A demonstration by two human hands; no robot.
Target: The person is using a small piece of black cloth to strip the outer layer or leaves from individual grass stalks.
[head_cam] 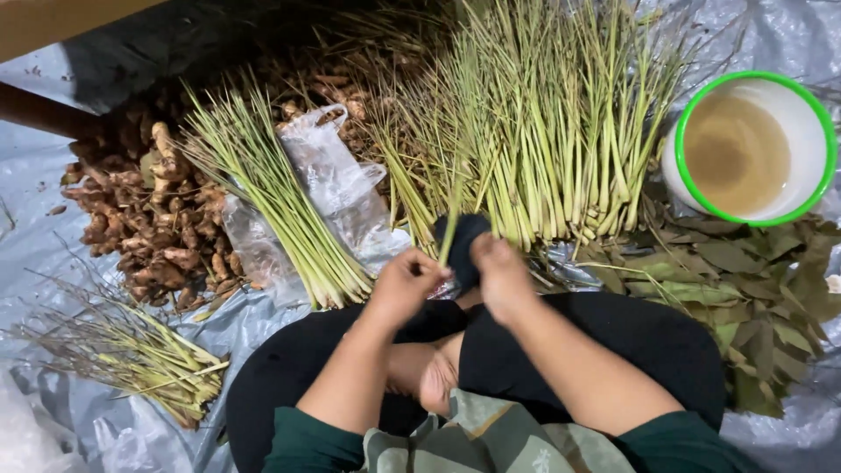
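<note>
Two hands, left hand (405,282) and right hand (498,268). Three heaps of lemongrass: big pile (543,123), neat bundle (272,201), small trimmed heap (140,355). One mound of ginger roots (158,215). One white bowl (752,147) with green rim. One clear plastic bag (328,180). One spread of dried leaves (745,298), too many to count.
</note>
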